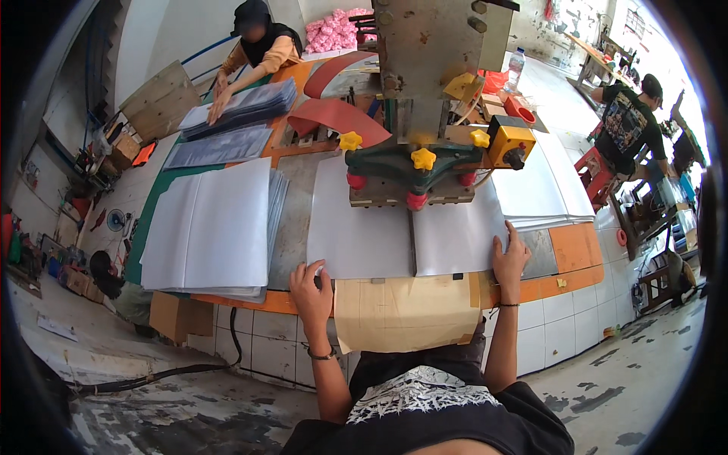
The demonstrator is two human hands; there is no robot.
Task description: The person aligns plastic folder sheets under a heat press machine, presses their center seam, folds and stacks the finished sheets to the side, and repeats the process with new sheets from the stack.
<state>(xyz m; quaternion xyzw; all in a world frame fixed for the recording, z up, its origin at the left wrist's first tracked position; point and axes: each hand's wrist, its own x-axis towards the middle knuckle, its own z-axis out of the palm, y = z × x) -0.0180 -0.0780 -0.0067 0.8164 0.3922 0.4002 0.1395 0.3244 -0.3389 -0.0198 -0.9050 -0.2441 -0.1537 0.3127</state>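
A grey-white sheet (pixel 360 243) lies under the press head (pixel 421 171), a dark green plate with yellow star knobs and red feet. A dark strip (pixel 413 243) divides it from the paler right part (pixel 459 239). My left hand (pixel 311 294) is at the front left corner, fingers curled in, with something dark and small between them that I cannot make out. At the right edge rests my right hand (pixel 512 260), fingers apart, the index pointing forward along the edge. Between my forearms, a taped tan board (pixel 406 315) hangs over the table's front edge.
White folded sheets (pixel 205 227) are stacked at left, others (pixel 538 186) at right. A yellow control box (pixel 509 144) juts from the press. Across the table a person (pixel 262 49) handles clear-wrapped sheets (pixel 243 106); another person (pixel 633 125) sits far right. A black cable (pixel 174 370) crosses the floor.
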